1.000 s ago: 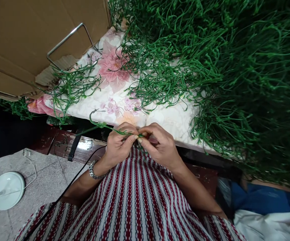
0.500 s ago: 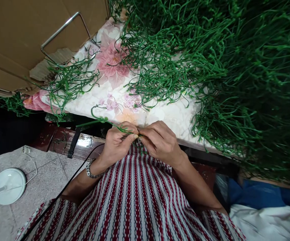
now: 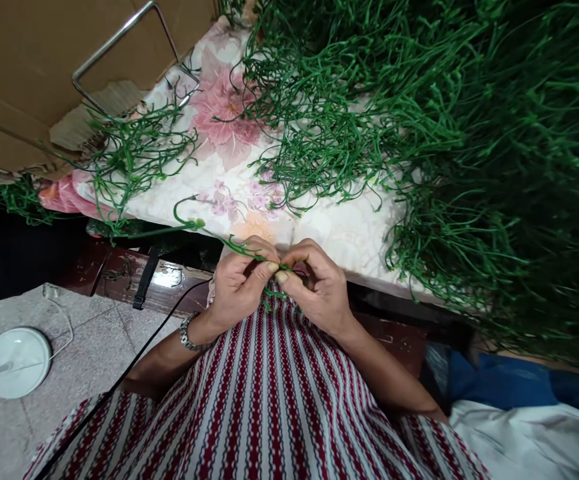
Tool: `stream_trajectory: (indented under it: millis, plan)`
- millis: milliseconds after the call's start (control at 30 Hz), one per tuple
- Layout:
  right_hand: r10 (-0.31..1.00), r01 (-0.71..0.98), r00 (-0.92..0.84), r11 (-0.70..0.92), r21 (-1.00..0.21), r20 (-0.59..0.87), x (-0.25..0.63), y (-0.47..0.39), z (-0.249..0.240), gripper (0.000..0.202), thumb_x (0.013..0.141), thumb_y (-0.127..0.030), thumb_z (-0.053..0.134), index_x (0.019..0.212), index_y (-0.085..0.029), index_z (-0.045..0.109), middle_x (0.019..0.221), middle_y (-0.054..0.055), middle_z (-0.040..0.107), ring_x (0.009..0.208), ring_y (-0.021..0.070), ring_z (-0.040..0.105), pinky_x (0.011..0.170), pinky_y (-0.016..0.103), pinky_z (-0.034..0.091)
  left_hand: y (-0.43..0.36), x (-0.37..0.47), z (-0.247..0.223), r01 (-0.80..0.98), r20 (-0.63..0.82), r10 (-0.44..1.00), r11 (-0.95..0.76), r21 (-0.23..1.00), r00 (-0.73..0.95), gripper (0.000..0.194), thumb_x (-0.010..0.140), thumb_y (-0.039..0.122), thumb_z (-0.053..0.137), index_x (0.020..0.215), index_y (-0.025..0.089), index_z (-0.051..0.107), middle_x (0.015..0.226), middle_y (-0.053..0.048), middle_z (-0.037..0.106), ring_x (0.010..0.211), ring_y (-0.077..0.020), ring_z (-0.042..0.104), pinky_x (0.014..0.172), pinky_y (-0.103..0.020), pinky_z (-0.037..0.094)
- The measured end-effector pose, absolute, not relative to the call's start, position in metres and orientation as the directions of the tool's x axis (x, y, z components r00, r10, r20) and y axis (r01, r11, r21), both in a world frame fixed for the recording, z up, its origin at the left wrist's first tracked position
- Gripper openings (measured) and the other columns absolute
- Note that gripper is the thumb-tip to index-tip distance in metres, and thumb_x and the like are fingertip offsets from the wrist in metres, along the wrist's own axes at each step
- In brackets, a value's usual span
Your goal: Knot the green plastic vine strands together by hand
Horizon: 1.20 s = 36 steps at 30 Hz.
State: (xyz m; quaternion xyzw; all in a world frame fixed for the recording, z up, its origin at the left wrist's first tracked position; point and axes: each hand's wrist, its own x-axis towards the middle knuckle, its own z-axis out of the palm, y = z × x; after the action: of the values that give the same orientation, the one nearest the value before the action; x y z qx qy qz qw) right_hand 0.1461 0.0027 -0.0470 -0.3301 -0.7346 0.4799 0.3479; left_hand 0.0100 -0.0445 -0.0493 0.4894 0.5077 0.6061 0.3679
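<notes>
My left hand (image 3: pixel 244 280) pinches a thin green artificial plant stem (image 3: pixel 237 247) between thumb and forefinger. One long end of it runs out to the left past the covered edge and ends in a curled hook. Close beside it, my right hand (image 3: pixel 317 283) is closed with thumb and forefinger on the same green piece, near the left fingertips. Small green sprigs (image 3: pixel 268 300) hang below the fingers, against the striped clothing. How the pieces join between the fingertips is too small to make out.
Heaps of green artificial sprigs (image 3: pixel 339 147) cover much of the flowered cloth (image 3: pixel 339 233). A smaller bunch (image 3: pixel 129 157) lies by a cardboard box (image 3: pixel 29 73) with a metal wire handle (image 3: pixel 114 40). A white round object (image 3: pixel 17 363) stands on the tiled floor, lower left.
The stem's long end has risen slightly and shifted left. My right fingers have opened into a wider arch while still pinching, and more green shows between the hands. The view has shifted a little.
</notes>
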Motion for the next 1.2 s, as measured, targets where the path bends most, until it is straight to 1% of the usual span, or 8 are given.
stream_trajectory:
  millis: [200,333,500,667,800,900,1067,1200]
  plan:
    - [0.804,0.079,-0.521,0.380,-0.922,0.287,0.144,-0.002,-0.054,0.017,0.074,-0.024,0.065,0.087,-0.019,0.053,0.081,0.001,0.054,0.075,0.0133,0.052,0.064,0.027,0.043,-0.044,0.010,-0.047,0.132,0.263,0.932,-0.236,0.963,-0.251,0.008,0.080,0.016,0.056,0.073,0.016,0.060,0.071,-0.001,0.057,0.074,-0.0136,0.055,0.070,-0.027,0.044]
    - [0.809,0.101,-0.510,0.392,-0.914,0.291,0.144,0.001,-0.054,0.010,0.077,-0.020,0.060,0.080,-0.019,0.050,0.075,0.000,0.050,0.069,0.0113,0.050,0.062,0.025,0.042,-0.045,0.011,-0.048,0.139,0.270,0.936,-0.244,0.960,-0.224,0.008,0.080,0.015,0.054,0.074,0.015,0.059,0.071,-0.002,0.057,0.074,-0.0142,0.056,0.071,-0.028,0.044]
    - [0.658,0.158,-0.689,0.547,-0.822,0.305,0.154,0.016,-0.041,0.007,0.075,-0.014,0.055,0.075,-0.018,0.049,0.072,0.001,0.050,0.069,0.0126,0.049,0.062,0.027,0.041,-0.044,0.001,-0.045,0.225,0.274,0.961,-0.257,0.940,-0.046,0.008,0.081,0.016,0.052,0.076,0.016,0.057,0.072,-0.002,0.057,0.072,-0.0141,0.055,0.070,-0.029,0.044]
    - [0.516,0.228,-0.837,0.635,-0.738,0.185,0.162,0.027,-0.029,0.005,0.078,-0.012,0.048,0.081,-0.016,0.050,0.079,0.004,0.054,0.075,0.0140,0.051,0.066,0.028,0.043,-0.042,-0.010,-0.040,0.355,0.262,0.961,-0.278,0.893,0.093,0.010,0.084,0.018,0.049,0.076,0.017,0.056,0.075,-0.004,0.059,0.079,-0.0157,0.056,0.072,-0.028,0.044]
    - [0.601,0.279,-0.786,0.555,-0.784,0.147,0.158,0.022,-0.031,0.006,0.081,-0.013,0.047,0.085,-0.018,0.048,0.074,0.000,0.055,0.065,0.0098,0.050,0.060,0.023,0.041,-0.042,-0.009,-0.042,0.322,0.148,0.987,-0.160,0.933,0.062,0.008,0.084,0.018,0.048,0.079,0.017,0.054,0.072,-0.001,0.058,0.070,-0.0127,0.055,0.066,-0.023,0.043]
    - [0.655,0.313,-0.736,0.550,-0.775,0.167,0.154,0.015,-0.036,0.013,0.082,-0.012,0.044,0.093,-0.017,0.047,0.080,0.002,0.057,0.069,0.0105,0.052,0.062,0.023,0.043,-0.044,-0.004,-0.046,0.259,0.055,0.998,-0.055,0.964,0.009,0.006,0.084,0.018,0.047,0.081,0.016,0.052,0.074,0.000,0.056,0.066,-0.0103,0.052,0.062,-0.021,0.041]
    - [0.600,0.447,-0.793,0.690,-0.568,0.104,0.153,0.007,-0.037,0.024,0.079,-0.005,0.035,0.097,-0.012,0.049,0.084,0.009,0.055,0.077,0.0166,0.052,0.066,0.029,0.045,-0.045,-0.003,-0.048,0.261,-0.058,0.998,0.054,0.964,0.008,0.010,0.080,0.022,0.055,0.073,0.015,0.050,0.063,0.004,0.046,0.056,-0.0075,0.041,0.054,-0.019,0.036]
    - [0.481,0.448,-0.877,0.811,-0.377,-0.008,0.159,0.010,-0.031,0.019,0.079,-0.005,0.036,0.085,-0.014,0.052,0.079,0.008,0.057,0.069,0.0163,0.049,0.060,0.029,0.041,-0.043,-0.011,-0.045,0.367,-0.026,0.983,-0.043,0.929,0.180,0.024,0.080,0.019,0.053,0.058,0.015,0.045,0.057,0.004,0.042,0.055,-0.0077,0.039,0.053,-0.021,0.031]
